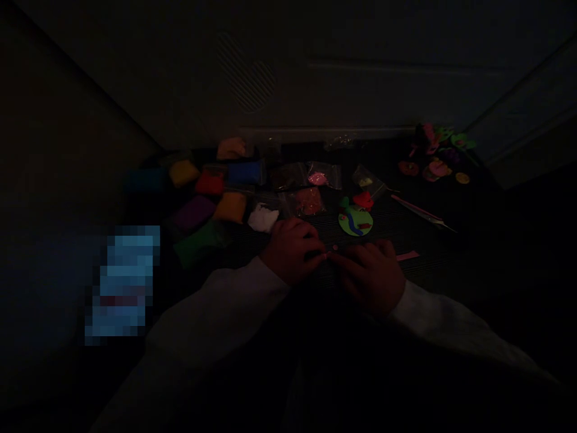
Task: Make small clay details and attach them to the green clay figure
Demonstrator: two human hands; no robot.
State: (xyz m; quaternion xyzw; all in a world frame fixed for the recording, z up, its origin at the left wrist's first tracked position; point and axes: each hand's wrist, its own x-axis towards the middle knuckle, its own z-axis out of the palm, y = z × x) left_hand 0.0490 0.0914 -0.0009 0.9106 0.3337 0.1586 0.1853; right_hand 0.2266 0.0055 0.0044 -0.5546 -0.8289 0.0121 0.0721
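In dim light, my left hand rests low over the dark table, its fingers curled and pinched at a tiny pink piece of clay. From the other side, my right hand meets the same piece with its fingertips, the other fingers bent. Just beyond them lies a small pink ball of clay. A flat pink strip sticks out past my right hand, which hides its other end. Behind the hands sits a round green clay disc bearing a blue winding band, a red shape and a brown piece.
Bags of coloured clay, among them white, orange and green, spread over the left and back. Slender tools lie at right. Finished clay figures stand back right. A lit, blurred screen is at left.
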